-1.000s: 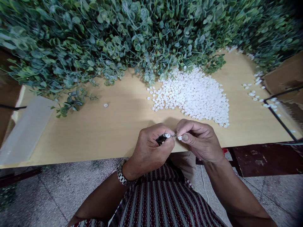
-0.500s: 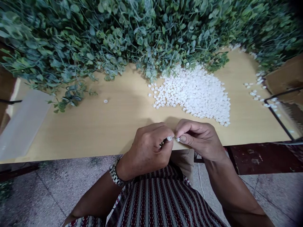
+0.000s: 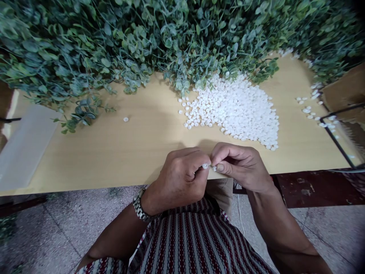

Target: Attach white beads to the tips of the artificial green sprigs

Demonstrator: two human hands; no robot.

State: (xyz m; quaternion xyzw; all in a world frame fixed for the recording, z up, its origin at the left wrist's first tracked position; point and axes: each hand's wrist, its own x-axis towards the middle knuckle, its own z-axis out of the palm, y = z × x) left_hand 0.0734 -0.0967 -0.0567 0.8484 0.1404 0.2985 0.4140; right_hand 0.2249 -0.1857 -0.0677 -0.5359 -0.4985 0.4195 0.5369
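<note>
My left hand (image 3: pixel 181 175) is closed in a pinch, and a small round white button-like piece (image 3: pixel 205 166) shows between its thumb and forefinger. Thumb and forefinger of my right hand (image 3: pixel 245 167) are pressed together on a second small white piece (image 3: pixel 214 168). The fingertips of both hands nearly meet above the table's front edge, and something thin seems to run between the two pieces. Most of what the left fist encloses is hidden. Just beyond the hands lies a large heap of similar white pieces (image 3: pixel 236 108).
Artificial green foliage (image 3: pixel 159 42) is massed along the back of the table (image 3: pixel 119 156). A single white piece (image 3: pixel 126 119) lies at left, near a translucent sheet (image 3: pixel 28 144). Black metal frame (image 3: pixel 338 144), torn cardboard (image 3: pixel 346 89) and scattered white pieces stand at right.
The whole view has shifted slightly. Both hands keep the same pinch, with their fingertips almost unmoved against each other.
</note>
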